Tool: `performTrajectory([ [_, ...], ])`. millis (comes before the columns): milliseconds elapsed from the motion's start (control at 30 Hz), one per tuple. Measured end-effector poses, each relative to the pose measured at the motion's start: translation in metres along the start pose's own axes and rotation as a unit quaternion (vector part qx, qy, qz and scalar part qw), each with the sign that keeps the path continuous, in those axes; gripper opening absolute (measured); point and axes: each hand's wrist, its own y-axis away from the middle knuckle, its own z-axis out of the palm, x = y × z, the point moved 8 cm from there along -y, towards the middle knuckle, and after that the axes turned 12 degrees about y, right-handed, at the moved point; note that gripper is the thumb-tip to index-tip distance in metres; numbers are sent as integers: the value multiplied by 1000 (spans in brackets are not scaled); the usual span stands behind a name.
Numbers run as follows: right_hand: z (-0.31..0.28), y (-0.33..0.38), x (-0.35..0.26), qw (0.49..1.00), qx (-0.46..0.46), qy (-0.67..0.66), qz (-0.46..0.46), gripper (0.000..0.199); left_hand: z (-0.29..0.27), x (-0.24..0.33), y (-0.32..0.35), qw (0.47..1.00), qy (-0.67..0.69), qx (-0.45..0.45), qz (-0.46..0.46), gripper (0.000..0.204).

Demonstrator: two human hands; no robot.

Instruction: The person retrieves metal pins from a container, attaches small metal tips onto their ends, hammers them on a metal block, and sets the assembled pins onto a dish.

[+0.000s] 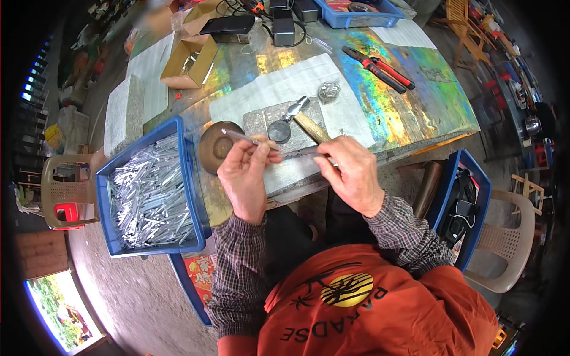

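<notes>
My left hand (246,181) pinches a thin, clear or silvery stick (237,136) between thumb and fingertips. My right hand (354,172) is closed on a slim grey piece (303,153) that points toward my left hand; I cannot tell whether the two pieces join. Just beyond the hands lies a hammer (312,126) with a wooden handle, beside a dark round metal disc (279,132). Both rest on a grey slab (255,121) over a white sheet (237,107). A round brown wooden piece (215,151) sits by my left hand.
A blue crate (199,222) full of thin silvery sticks stands at the left. Red-handled pliers (383,71), a crumpled shiny ball (328,91) and a cardboard box (172,80) lie on the table. Another blue crate (484,196) with black items stands at the right.
</notes>
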Motion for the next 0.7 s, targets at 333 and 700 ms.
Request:
performTrajectory([
  [333,10,5,20,996,-68,55,37,36,5,0,-28,985,-149,-3,86,14],
  [700,19,11,28,993,-93,32,67,42,6,1,-25,979,-181,-4,96,13],
])
